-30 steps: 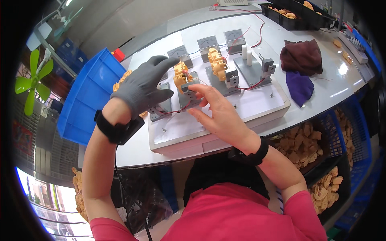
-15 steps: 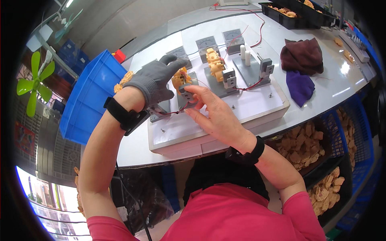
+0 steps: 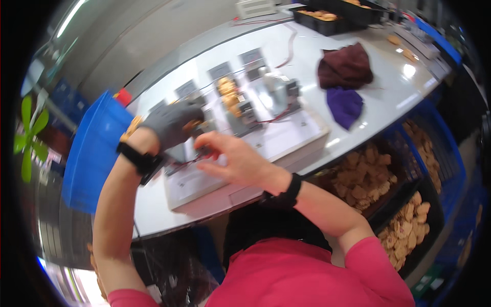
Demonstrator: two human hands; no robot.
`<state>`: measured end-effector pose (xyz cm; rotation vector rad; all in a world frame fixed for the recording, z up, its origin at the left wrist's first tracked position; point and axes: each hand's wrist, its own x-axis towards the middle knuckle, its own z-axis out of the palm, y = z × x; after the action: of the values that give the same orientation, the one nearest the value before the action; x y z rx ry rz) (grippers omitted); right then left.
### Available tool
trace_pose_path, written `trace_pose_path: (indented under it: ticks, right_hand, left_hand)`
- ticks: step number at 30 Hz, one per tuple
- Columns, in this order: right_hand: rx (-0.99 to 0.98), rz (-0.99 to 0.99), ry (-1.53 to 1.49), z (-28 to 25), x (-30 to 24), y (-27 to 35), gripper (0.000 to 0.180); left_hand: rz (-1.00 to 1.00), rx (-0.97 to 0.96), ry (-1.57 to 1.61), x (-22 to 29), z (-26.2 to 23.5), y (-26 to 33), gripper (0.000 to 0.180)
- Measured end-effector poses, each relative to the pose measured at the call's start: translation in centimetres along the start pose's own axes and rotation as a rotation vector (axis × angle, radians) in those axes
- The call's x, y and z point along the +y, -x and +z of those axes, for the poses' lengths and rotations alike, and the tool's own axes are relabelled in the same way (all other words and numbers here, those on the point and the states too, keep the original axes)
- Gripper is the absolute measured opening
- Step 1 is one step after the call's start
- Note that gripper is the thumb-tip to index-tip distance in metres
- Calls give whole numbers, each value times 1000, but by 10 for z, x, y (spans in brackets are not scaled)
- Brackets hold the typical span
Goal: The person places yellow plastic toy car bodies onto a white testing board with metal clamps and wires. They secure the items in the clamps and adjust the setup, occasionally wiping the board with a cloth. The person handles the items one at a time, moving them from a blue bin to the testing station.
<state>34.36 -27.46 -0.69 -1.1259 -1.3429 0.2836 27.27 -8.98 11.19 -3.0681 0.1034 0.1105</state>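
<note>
My left hand (image 3: 173,124), in a grey glove, reaches over the leftmost part of a white test board (image 3: 245,174). Its blurred fingers curl round a yellow plastic part (image 3: 192,126) in a grey fixture. My bare right hand (image 3: 238,159) is at the same fixture from the near side. Its index finger and thumb are on either side of a grey end block (image 3: 204,150), partly hidden by the fingers. To the right, another yellow plastic part (image 3: 228,97) sits in a fixture with a grey end block (image 3: 248,111). Beyond it, one fixture (image 3: 279,94) carries pale posts.
Several panel meters (image 3: 221,71) line the board's far side. A blue crate (image 3: 94,153) stands left. Brown cloth (image 3: 345,66) and purple cloth (image 3: 345,107) lie right. Crates of tan pieces (image 3: 363,176) stand below the table's right edge. Black trays (image 3: 322,23) are at the back.
The view has shifted, and the scene is blurred. My left fingers, spread before, now curl down over the yellow part. My right hand stays by the end block, with its thumb lower.
</note>
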Motion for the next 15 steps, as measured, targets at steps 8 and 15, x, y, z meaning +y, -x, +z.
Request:
trace_pose_path:
  ticks: [8,15]
  right_hand:
    - [-48,35,-87,-4,-8,0,39]
    - [404,-348,171,-4,-27,20,60]
  left_hand:
    - [133,355,56,13,-40,26,45]
    - [-160,426,286,85,-50,98,50]
